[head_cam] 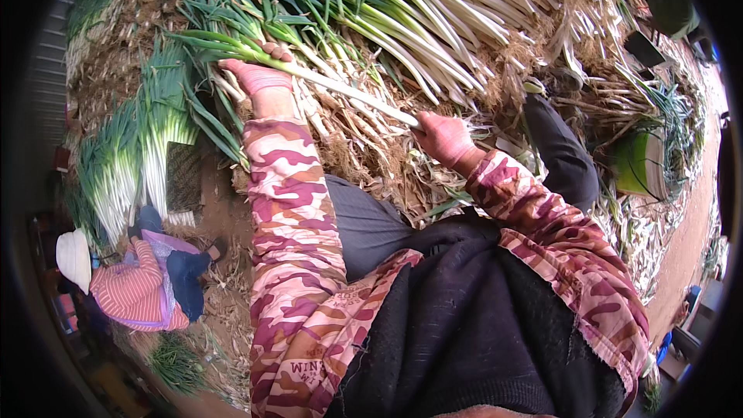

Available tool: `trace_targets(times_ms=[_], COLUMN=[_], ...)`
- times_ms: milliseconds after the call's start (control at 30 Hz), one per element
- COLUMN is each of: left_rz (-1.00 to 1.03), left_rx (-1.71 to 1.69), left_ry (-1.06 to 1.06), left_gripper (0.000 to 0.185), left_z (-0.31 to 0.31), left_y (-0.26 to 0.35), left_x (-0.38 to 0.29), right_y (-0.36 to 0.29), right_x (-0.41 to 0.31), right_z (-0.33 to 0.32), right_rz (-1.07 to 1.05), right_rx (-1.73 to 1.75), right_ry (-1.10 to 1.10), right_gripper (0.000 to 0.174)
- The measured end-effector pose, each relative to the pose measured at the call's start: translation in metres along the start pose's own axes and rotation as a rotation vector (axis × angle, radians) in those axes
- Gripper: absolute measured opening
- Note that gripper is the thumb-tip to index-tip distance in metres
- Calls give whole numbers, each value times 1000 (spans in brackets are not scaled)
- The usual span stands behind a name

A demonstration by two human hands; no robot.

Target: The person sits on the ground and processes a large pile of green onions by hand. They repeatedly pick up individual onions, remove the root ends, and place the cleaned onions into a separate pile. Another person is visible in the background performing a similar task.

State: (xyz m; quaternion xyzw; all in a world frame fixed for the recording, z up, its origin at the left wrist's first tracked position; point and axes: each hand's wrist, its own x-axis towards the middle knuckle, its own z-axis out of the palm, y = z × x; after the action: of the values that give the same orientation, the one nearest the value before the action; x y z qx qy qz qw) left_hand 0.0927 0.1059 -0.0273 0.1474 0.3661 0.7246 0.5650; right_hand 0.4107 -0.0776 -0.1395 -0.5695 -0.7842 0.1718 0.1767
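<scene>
One long green onion (354,94) is stretched between my two hands, tilted down to the right over the pile. My left hand (261,69), in a pink covering, grips it where the white stalk turns into green leaves. Close to the root end, my right hand (444,136) is closed around the white stalk; a few pale root fibres stick out past it. Beneath the stalk lies a layer of untrimmed green onions (342,128) with dry husks and brown roots. A thicker heap of green onions (424,29) rests just beyond my hands.
At left, a person in a striped top (130,296) sits by cleaned green onion bundles (116,168). A dark crate-like block (184,177) stands beside them. A green bucket (638,162) is at right, near my bent leg (560,151). Peeled husks (627,244) litter the ground.
</scene>
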Motion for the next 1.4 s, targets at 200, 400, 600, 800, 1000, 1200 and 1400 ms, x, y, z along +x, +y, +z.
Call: trace_targets(times_ms=[200, 400, 600, 800, 1000, 1200, 1400], left_rz=[-62, 81, -85, 99, 209, 254, 184], left_rx=[-21, -11, -112, 190, 197, 227, 253], left_ry=[-53, 33, 59, -136, 226, 308, 250], left_gripper=[79, 82, 83, 82, 75, 70, 65], left_z=[-21, -25, 34, 58, -20, -33, -48], left_y=[13, 42, -10, -6, 48, 59, 47], left_x=[13, 16, -6, -1, 5, 4, 6], right_y=[153, 161, 30, 96, 170, 60, -13], right_x=[-124, -139, -11, 110, 245, 240, 190], right_z=[87, 43, -7, -6, -96, 102, 163], right_rz=[424, 628, 164, 233, 279, 192, 471], right_rx=[18, -368, 287, 113, -571, -79, 194], right_ry=[-389, -814, 88, 81, 626, -473, -519], right_gripper=[28, 46, 43, 25, 36, 59, 45])
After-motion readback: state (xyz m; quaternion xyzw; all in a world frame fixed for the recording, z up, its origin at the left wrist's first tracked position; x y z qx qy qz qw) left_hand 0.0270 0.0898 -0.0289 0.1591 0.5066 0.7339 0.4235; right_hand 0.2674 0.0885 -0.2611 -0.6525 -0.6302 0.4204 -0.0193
